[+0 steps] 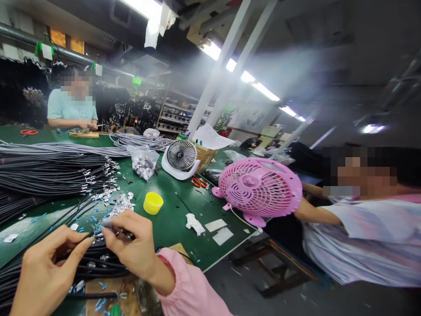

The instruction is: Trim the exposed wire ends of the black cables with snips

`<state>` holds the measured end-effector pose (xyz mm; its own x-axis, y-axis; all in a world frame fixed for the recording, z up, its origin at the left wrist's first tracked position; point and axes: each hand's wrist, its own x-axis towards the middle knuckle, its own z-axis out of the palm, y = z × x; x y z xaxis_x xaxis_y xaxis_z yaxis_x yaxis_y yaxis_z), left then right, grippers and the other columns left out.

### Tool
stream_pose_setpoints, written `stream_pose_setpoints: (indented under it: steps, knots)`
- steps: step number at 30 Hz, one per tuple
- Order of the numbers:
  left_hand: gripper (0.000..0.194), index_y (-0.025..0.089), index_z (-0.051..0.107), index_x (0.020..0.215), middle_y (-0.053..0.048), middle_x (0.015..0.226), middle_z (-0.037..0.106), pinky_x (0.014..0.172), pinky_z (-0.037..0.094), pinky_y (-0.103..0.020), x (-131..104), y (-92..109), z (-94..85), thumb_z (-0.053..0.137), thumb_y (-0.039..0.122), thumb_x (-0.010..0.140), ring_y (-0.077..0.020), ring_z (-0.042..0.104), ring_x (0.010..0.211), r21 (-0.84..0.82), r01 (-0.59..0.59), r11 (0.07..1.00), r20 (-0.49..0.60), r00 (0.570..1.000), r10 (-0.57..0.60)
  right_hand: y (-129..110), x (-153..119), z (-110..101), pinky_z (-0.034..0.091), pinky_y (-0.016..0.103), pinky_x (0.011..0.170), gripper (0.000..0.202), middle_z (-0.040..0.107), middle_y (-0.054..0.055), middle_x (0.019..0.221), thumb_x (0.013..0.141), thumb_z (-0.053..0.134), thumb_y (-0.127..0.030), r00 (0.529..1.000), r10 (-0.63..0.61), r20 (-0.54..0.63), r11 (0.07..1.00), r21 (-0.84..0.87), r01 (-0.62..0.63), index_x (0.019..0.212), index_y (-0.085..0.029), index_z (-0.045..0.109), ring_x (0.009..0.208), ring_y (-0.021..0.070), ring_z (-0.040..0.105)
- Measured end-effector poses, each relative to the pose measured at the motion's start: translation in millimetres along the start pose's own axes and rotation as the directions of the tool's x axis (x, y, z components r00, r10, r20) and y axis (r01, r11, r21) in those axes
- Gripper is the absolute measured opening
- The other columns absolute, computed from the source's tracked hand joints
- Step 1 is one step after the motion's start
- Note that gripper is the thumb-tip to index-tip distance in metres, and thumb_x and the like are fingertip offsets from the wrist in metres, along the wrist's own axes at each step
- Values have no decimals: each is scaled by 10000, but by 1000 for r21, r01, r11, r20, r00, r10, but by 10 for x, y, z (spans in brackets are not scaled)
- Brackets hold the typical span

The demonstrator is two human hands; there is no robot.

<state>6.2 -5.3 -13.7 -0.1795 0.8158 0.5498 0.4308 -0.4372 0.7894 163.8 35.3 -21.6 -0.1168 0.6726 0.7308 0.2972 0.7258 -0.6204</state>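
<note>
Cable: one black length, its end raised between two hands above the near side of the green table
Left hand: thumb and forefinger pinching the cable near its end
Right hand: one, in a pink sleeve; thumb and forefinger close together beside the cable's end, other fingers curled; cannot tell whether they grip anything
Wood block: one below the hands, with one stripped cable across it and blue bits on top
Foil scraps: a heap, too many to count, just beyond the hands
Tub: one, yellow, past the right hand
Cards: two, white, side by side near the table edge
Fans: two, a pink fan at right and a smaller white fan farther back
Bag: one, clear plastic, filled, left of the white fan
Scissors: two red-handled pairs, one pair beside the white fan, another pair at far left
Co-workers: two, one in a striped shirt at right, one in a pale blue shirt across the table
</note>
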Motion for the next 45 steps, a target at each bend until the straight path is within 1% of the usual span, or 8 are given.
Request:
stream_pose_setpoints:
  steps: [3, 6, 10, 15, 24, 29, 35, 45]
  knots:
    - [408, 279, 724, 552, 68, 464, 655, 335, 439, -132, 19, 57, 17, 736, 630, 759, -108, 606, 353, 16, -9, 1000, -28, 1000, 10, 94, -115, 11, 474, 229, 486, 199, 695, 45, 641, 894, 642, -188, 980, -198, -16, 980, 16, 198, 767, -180, 795, 527, 136, 613]
    - [377, 278, 711, 541, 75, 450, 647, 325, 413, -122, 21, 85, 24, 729, 575, 772, -94, 582, 334, 40, -40, 998, -74, 996, 42, 123, -195, 1, 498, 230, 493, 202, 704, 40, 648, 888, 684, -223, 978, -197, 65, 980, 45, 194, 709, -202, 777, 506, 127, 591]
    - [314, 274, 701, 586, 87, 478, 600, 372, 434, -137, -65, -37, 25, 733, 509, 791, -83, 523, 365, 56, -35, 998, -118, 992, 42, -14, -97, -45, 451, 247, 485, 85, 670, 27, 610, 788, 745, -169, 998, 48, 43, 997, -64, -45, 723, -182, 799, 508, 134, 554]
    - [285, 283, 710, 653, 94, 531, 583, 424, 451, -143, -150, -176, 34, 726, 514, 820, -83, 512, 417, 77, -47, 996, -119, 991, 56, -186, 100, -68, 342, 239, 460, 193, 481, -36, 503, 708, 718, -126, 915, 380, 139, 925, -77, -372, 524, -168, 678, 485, 108, 431]
    - [316, 286, 711, 653, 91, 538, 602, 408, 419, -161, -134, -136, 46, 710, 543, 836, -86, 528, 432, 129, -65, 990, -112, 991, 79, -99, 9, -54, 290, 230, 427, 199, 423, -63, 452, 728, 688, -143, 861, 473, 186, 870, 54, -489, 533, -179, 664, 436, 83, 350]
    - [351, 276, 701, 644, 76, 535, 581, 420, 416, -198, -143, -168, 51, 685, 559, 852, -99, 496, 431, 152, -76, 985, -118, 989, 94, -68, -2, -46, 279, 235, 416, 222, 417, -63, 446, 738, 666, -151, 886, 426, 184, 897, 42, -440, 520, -189, 644, 422, 85, 352]
    - [346, 272, 707, 638, 73, 523, 598, 394, 386, -212, -105, -64, 62, 669, 524, 872, -95, 497, 408, 195, -136, 971, -119, 980, 161, 99, -124, -4, 320, 251, 444, 132, 515, -46, 490, 740, 680, -193, 984, 125, 130, 989, 65, -135, 609, -197, 698, 440, 101, 412]
    - [227, 261, 688, 728, 105, 568, 561, 465, 393, -179, -108, -25, 91, 619, 320, 936, -54, 478, 415, 330, -340, 881, -101, 915, 391, 46, -117, 10, 265, 238, 437, 237, 498, -55, 515, 726, 730, -143, 992, -15, 129, 988, -152, 35, 560, -184, 566, 449, 81, 409]
